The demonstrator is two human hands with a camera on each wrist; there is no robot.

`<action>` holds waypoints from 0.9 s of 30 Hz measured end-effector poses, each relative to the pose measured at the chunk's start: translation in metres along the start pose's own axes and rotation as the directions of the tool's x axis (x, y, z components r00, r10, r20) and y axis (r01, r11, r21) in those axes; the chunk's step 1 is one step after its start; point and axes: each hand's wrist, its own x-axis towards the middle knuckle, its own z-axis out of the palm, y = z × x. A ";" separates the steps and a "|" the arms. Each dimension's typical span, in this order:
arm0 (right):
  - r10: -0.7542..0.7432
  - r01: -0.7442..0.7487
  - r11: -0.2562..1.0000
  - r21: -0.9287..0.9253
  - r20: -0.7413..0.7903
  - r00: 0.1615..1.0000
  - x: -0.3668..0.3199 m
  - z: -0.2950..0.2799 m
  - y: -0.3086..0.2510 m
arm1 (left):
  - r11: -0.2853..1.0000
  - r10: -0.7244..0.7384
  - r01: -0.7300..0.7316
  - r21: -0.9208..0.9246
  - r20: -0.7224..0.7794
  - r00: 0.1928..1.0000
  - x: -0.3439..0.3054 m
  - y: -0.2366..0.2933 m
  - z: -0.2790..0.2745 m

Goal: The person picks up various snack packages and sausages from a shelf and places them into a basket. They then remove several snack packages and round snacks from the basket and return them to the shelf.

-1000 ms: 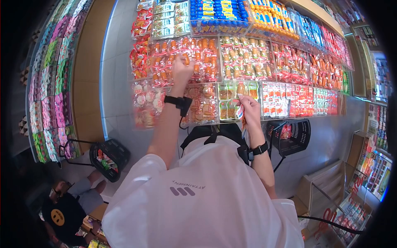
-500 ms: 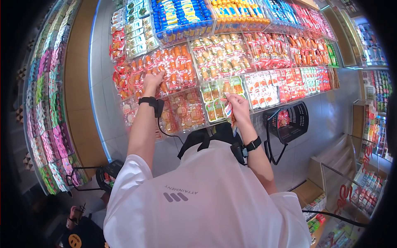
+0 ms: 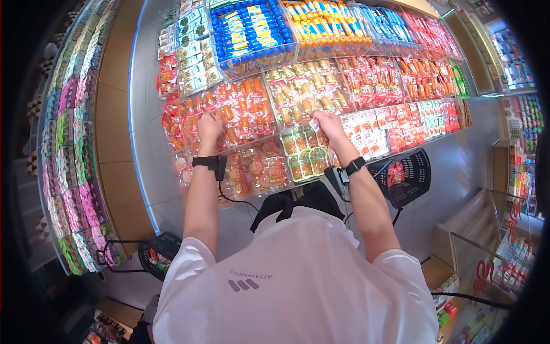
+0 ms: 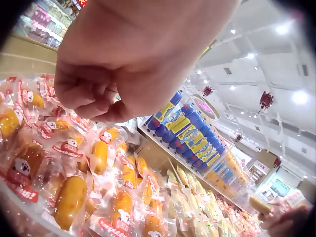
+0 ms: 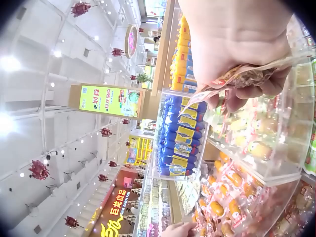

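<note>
My left hand [image 3: 211,125] is low over a bin of orange sausages in clear and red wrappers [image 3: 246,106]. Its fingers curl down close above the wrappers in the left wrist view; I cannot tell whether they pinch one. To the right, my right hand [image 3: 331,127] grips flat snack packets [image 5: 247,76], their plastic edges poking out of the curled fingers. A wrapped brown sausage [image 4: 259,205] sticks out of that hand in the left wrist view. This hand is at the front of a bin of paler wrapped sausages [image 3: 292,86].
Blue-wrapped sausages [image 3: 252,34] and yellow ones [image 3: 326,26] fill the bins behind. Flat packs [image 3: 366,132] line the front row. A black basket [image 3: 415,178] stands at the right and another [image 3: 152,258] at the left. Clear bin walls divide the display.
The view has swung so the display sits further left. My left hand moved from the bin's middle toward its left part, its fingers now more curled. My right hand reached forward, still gripping the packets.
</note>
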 end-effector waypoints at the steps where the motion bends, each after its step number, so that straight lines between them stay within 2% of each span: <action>1: -0.006 0.006 1.000 0.008 0.012 1.000 0.012 0.005 -0.005 | 1.000 -0.003 0.003 0.006 -0.015 1.000 0.000 -0.005 0.000; 3: 0.125 -0.125 0.991 0.039 0.001 0.992 0.038 0.017 -0.016 | 0.997 -0.068 0.066 0.037 0.076 0.995 0.003 -0.015 0.002; 4: 0.172 -0.171 0.985 -0.012 0.027 0.985 0.053 0.019 -0.014 | 0.997 -0.063 0.058 0.057 0.102 0.993 -0.003 -0.012 -0.004; 5: 0.183 -0.183 0.983 -0.019 0.012 0.983 0.065 0.022 -0.008 | 0.994 -0.095 0.090 0.060 0.087 0.992 -0.007 -0.010 -0.008; 7: 0.162 -0.173 0.968 -0.180 -0.072 0.984 0.059 0.022 -0.014 | 0.979 -0.204 0.188 0.085 0.270 0.941 -0.008 0.000 -0.007; 9: -0.089 0.040 0.951 -0.306 -0.149 0.985 0.047 0.012 0.008 | 0.980 -0.193 0.177 0.090 0.222 0.956 -0.009 0.009 0.008; 11: -0.224 0.212 0.948 -0.237 -0.025 0.974 -0.008 -0.001 0.008 | 0.983 -0.178 0.166 0.083 0.171 0.969 -0.007 0.017 0.016; 12: -0.046 0.035 0.965 -0.259 -0.037 0.998 -0.028 -0.018 0.022 | 0.983 -0.185 0.177 0.057 0.182 0.966 -0.007 0.019 0.018; 13: -0.077 0.056 0.968 -0.245 -0.076 0.994 -0.049 -0.033 0.039 | 0.982 -0.191 0.188 0.033 0.192 0.963 -0.007 0.020 0.019; 14: 0.045 -0.064 0.968 -0.243 -0.084 0.995 -0.073 -0.052 0.044 | 0.979 -0.201 0.204 0.000 0.150 0.968 -0.003 0.017 0.027; 15: 0.112 -0.144 0.977 -0.158 -0.195 0.974 -0.093 -0.066 0.061 | 0.977 -0.210 0.214 -0.013 0.145 0.967 0.005 0.009 0.036; 17: 0.374 -0.393 0.919 -0.019 -0.267 0.888 -0.138 -0.098 0.058 | 0.970 -0.149 0.182 -0.161 0.199 0.969 0.020 -0.009 0.055; 18: 0.423 -0.386 0.906 0.174 -0.318 0.848 -0.153 -0.114 0.068 | 0.967 -0.158 0.194 -0.168 0.202 0.967 0.021 -0.011 0.056; 19: 0.482 -0.357 0.861 0.362 -0.355 0.801 -0.164 -0.131 0.082 | 0.953 -0.127 0.176 -0.249 0.201 0.971 0.019 -0.014 0.056; 20: 0.483 -0.363 0.862 0.354 -0.353 0.801 -0.174 -0.147 0.095 | 0.933 -0.092 0.153 -0.326 0.195 0.977 0.018 -0.016 0.054; 21: 0.524 -0.283 0.780 0.558 -0.334 0.784 -0.183 -0.160 0.102 | 0.931 -0.099 0.160 -0.327 0.195 0.976 0.019 -0.019 0.050; 22: 0.561 -0.186 0.655 0.732 -0.307 0.769 -0.188 -0.171 0.111 | 0.835 -0.163 0.262 -0.484 0.239 0.957 0.021 -0.023 0.047; 23: 0.564 -0.189 0.655 0.732 -0.306 0.767 -0.191 -0.174 0.111 | 0.704 -0.213 0.353 -0.617 0.291 0.933 0.018 -0.023 0.040; 24: 0.577 -0.191 0.658 0.729 -0.325 0.750 -0.195 -0.176 0.111 | 0.705 -0.215 0.356 -0.613 0.294 0.931 0.011 -0.025 0.035; 25: 0.589 -0.190 0.660 0.727 -0.343 0.732 -0.199 -0.178 0.110 | 0.897 -0.150 0.068 -0.437 -0.156 0.976 -0.001 -0.021 0.021; 26: 0.591 -0.186 0.655 0.732 -0.343 0.731 -0.200 -0.179 0.108 | 0.984 0.055 -0.139 -0.114 -0.546 0.836 -0.008 -0.015 0.007; 27: 0.586 -0.197 0.661 0.724 -0.333 0.739 -0.201 -0.180 0.105 | 0.983 0.064 -0.146 -0.108 -0.545 0.836 -0.014 -0.011 -0.003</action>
